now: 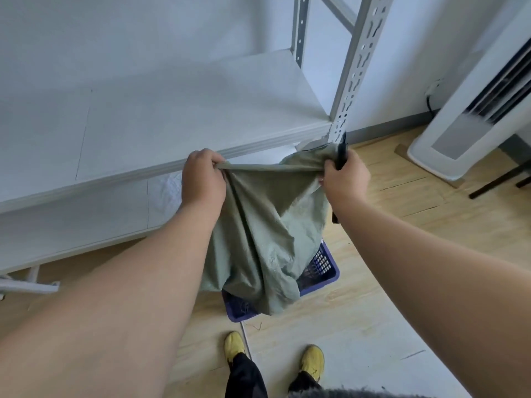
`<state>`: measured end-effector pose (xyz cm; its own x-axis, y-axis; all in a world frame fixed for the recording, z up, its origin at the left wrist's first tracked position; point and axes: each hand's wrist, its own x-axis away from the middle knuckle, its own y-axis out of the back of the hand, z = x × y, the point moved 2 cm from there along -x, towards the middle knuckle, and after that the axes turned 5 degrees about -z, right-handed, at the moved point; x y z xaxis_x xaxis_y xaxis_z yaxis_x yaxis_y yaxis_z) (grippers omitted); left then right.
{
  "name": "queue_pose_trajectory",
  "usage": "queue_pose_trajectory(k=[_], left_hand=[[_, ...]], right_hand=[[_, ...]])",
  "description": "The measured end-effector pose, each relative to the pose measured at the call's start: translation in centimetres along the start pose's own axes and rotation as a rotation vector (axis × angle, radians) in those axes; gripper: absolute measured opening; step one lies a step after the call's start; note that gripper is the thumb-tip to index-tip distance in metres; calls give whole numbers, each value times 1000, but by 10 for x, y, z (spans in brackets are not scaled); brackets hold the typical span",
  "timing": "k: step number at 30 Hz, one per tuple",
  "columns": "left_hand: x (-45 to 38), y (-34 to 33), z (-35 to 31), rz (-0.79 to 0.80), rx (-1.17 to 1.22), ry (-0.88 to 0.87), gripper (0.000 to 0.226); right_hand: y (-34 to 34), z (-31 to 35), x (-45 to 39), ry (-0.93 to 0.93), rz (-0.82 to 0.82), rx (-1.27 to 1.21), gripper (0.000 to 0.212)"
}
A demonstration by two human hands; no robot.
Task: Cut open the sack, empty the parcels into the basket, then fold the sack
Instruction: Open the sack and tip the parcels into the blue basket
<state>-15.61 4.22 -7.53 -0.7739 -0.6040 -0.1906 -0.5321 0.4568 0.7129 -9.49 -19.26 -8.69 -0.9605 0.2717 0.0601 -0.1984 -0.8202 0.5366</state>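
Head view: at frame centre the left hand [202, 179] and right hand [344, 175] each clench the green sack [264, 225] by its upper edge; it hangs straight down, its lower end draped into the blue basket [327, 268]. The right grip also clasps a black cutter [342, 155].

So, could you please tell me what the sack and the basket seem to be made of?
The sack looks like thin woven plastic fabric, matte grey-green: it creases softly and frays at the hem. The basket looks like moulded plastic, glossy blue, with a regular grid of holes in its wall.
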Motion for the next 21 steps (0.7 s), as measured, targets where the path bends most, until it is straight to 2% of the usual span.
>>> queue_pose_trajectory(k=[1, 4, 7, 10, 13, 14, 16, 17, 19, 20, 21], left_hand=[[2, -3, -2, 2, -4, -19, 37], [13, -18, -7, 156, -40, -85, 38], [12, -19, -7, 14, 7, -58, 36], [19, -27, -10, 180, -78, -112, 39], [17, -22, -12, 8, -43, -72, 37], [18, -22, -13, 27, -66, -90, 37], [27, -26, -15, 202, -137, -151, 39], [28, -27, -14, 212, -146, -165, 40], [26, -23, -10, 90, -128, -143, 39], [24, -21, -6, 86, -169, -128, 39], [25, -22, -2, 160, -245, -96, 40]], right_hand=[[4, -4, -2, 14, -16, 4, 7], [11, -13, -2, 2, 63, 84, 16], [23, -15, -8, 47, -67, 78, 20], [26, -17, -9, 57, 60, 188, 25], [28, -16, -12, 85, -31, 114, 20], [28, -14, -12, 99, 2, 129, 20], [24, -14, -9, 107, 136, 219, 21], [24, -16, -8, 108, 128, 215, 20], [27, -15, -9, 110, 16, 141, 19], [27, -14, -9, 109, 27, 129, 18], [26, -16, -9, 98, 90, 130, 17]])
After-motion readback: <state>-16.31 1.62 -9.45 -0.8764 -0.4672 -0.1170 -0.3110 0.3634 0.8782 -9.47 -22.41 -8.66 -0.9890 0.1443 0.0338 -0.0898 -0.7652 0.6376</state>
